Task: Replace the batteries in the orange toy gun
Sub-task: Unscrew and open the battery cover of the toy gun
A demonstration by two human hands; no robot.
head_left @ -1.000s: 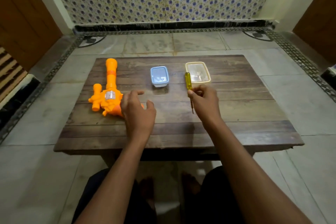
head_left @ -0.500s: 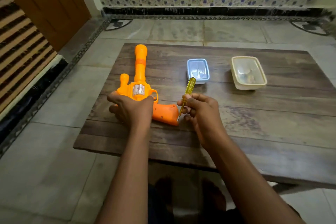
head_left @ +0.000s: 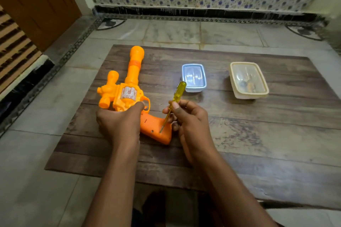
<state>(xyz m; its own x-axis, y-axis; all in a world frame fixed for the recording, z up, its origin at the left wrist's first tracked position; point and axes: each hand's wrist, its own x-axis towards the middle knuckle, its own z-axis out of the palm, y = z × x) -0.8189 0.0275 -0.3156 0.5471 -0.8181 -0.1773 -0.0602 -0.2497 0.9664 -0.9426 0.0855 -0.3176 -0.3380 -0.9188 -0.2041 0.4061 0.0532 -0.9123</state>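
Observation:
The orange toy gun (head_left: 129,86) lies flat on the left part of the low wooden table (head_left: 239,134), barrel pointing away from me and grip toward me. My left hand (head_left: 120,121) presses down on its body near the trigger. In my right hand (head_left: 188,118) is a screwdriver (head_left: 175,101) with a clear yellow handle. Its metal tip rests on the orange grip close to a small screw hole.
A small blue lidded box (head_left: 193,76) stands behind the screwdriver. A cream lidded box (head_left: 248,79) with small items inside sits further right. Tiled floor surrounds the table, with a patterned wall behind and a wooden door at the left.
My left hand went from beside the gun to gripping its body. My right hand carried the screwdriver left and set the tip onto the grip. The camera moved closer.

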